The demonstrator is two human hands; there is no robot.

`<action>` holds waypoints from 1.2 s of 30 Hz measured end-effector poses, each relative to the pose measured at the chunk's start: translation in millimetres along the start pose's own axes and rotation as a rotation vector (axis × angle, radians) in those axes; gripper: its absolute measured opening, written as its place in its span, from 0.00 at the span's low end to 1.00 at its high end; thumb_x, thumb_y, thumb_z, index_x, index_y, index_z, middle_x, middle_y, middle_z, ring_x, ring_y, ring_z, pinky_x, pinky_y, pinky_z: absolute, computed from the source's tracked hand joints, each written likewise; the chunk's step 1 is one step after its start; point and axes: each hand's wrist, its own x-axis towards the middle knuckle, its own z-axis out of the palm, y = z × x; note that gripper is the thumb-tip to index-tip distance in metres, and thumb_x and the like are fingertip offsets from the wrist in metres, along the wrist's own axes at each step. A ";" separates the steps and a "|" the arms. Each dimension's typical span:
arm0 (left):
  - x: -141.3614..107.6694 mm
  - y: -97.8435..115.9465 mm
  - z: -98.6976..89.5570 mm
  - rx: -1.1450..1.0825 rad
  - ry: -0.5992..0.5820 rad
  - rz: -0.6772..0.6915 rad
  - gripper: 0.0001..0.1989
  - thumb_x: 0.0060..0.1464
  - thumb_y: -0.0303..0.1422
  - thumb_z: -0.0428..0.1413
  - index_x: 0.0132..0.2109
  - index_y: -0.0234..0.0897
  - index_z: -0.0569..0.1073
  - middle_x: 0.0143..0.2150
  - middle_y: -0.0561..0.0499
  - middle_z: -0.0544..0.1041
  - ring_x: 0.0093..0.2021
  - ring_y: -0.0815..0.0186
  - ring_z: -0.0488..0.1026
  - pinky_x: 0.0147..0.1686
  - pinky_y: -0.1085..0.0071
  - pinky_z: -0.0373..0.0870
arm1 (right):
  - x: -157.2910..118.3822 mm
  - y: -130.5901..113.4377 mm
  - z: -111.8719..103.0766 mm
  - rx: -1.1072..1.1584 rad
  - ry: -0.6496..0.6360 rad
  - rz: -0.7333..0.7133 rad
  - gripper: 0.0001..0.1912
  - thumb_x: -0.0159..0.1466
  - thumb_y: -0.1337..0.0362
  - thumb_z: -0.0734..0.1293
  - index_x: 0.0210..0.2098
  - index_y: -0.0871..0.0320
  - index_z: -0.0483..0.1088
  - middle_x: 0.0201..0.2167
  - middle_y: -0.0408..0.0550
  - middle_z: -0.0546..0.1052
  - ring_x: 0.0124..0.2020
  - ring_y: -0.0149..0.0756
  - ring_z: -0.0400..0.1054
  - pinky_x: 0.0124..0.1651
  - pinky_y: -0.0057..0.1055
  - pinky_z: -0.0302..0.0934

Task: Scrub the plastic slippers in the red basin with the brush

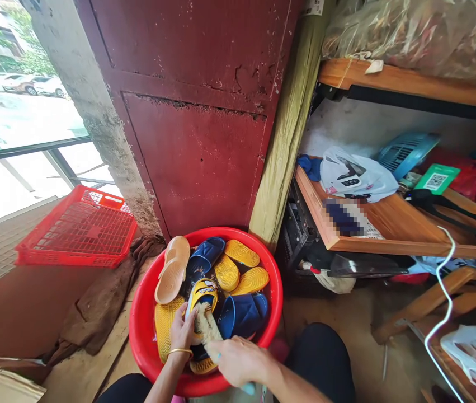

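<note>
A child-size yellow-and-white slipper (203, 288) with a printed strap is held by my left hand (182, 331), whose fingers close on its side. My right hand (244, 359) is wrapped round a scrub brush (207, 326) with worn cream bristles and a light blue handle end. The bristles lie against the slipper's footbed. Both hands are over a red basin (136, 327) crowded with slippers. Around them are dark blue slippers (241, 316), upturned yellow soles (254, 281) and a beige sandal (173, 268). Water shows between some of them.
At the left stands a red plastic crate (90, 229), near a brown cloth (99, 313). Behind the basin is a maroon door (196, 157). Wooden shelves (372, 246) with bags and a blue fan (408, 151) rise at the right. A white cable (441, 324) hangs in front.
</note>
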 end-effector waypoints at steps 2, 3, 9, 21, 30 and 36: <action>1.3 3.8 -5.8 0.145 0.022 0.227 0.24 0.50 0.45 0.56 0.51 0.35 0.72 0.47 0.40 0.79 0.49 0.48 0.77 0.49 0.52 0.73 | -31.3 11.3 -10.6 0.120 -0.038 0.064 0.26 0.62 0.68 0.59 0.57 0.49 0.73 0.37 0.49 0.83 0.32 0.43 0.78 0.34 0.31 0.68; 0.8 6.3 -7.4 0.245 0.058 0.377 0.23 0.53 0.43 0.55 0.52 0.35 0.72 0.51 0.38 0.78 0.52 0.47 0.75 0.52 0.50 0.72 | -44.4 18.7 -17.6 0.226 -0.083 0.120 0.29 0.63 0.67 0.57 0.61 0.46 0.69 0.35 0.46 0.82 0.25 0.39 0.76 0.28 0.29 0.65; -14.4 3.3 10.5 0.743 -0.103 0.919 0.15 0.63 0.38 0.49 0.51 0.40 0.74 0.44 0.42 0.80 0.42 0.56 0.79 0.43 0.61 0.74 | -55.7 63.4 -26.6 0.268 0.237 0.307 0.30 0.68 0.66 0.55 0.69 0.51 0.60 0.45 0.50 0.81 0.38 0.37 0.77 0.43 0.28 0.66; 0.4 -16.7 23.2 1.017 -0.077 0.624 0.14 0.56 0.34 0.54 0.47 0.32 0.75 0.51 0.32 0.76 0.48 0.48 0.75 0.48 0.56 0.70 | 16.2 64.7 11.9 -0.021 0.220 0.463 0.35 0.60 0.78 0.58 0.66 0.61 0.63 0.53 0.65 0.77 0.56 0.51 0.72 0.56 0.43 0.63; -6.7 34.9 5.7 0.172 -0.272 0.076 0.07 0.45 0.38 0.63 0.27 0.42 0.75 0.29 0.48 0.79 0.43 0.49 0.77 0.46 0.59 0.71 | 7.4 79.5 12.7 0.096 0.329 0.426 0.30 0.67 0.69 0.57 0.68 0.57 0.59 0.52 0.58 0.79 0.52 0.46 0.74 0.55 0.38 0.64; -13.7 58.0 6.6 -0.593 -0.370 -0.571 0.14 0.50 0.38 0.63 0.42 0.35 0.78 0.30 0.46 0.82 0.31 0.54 0.81 0.34 0.59 0.77 | 11.3 44.1 47.4 0.086 0.438 0.293 0.33 0.69 0.67 0.55 0.73 0.55 0.48 0.55 0.55 0.77 0.53 0.45 0.73 0.56 0.36 0.65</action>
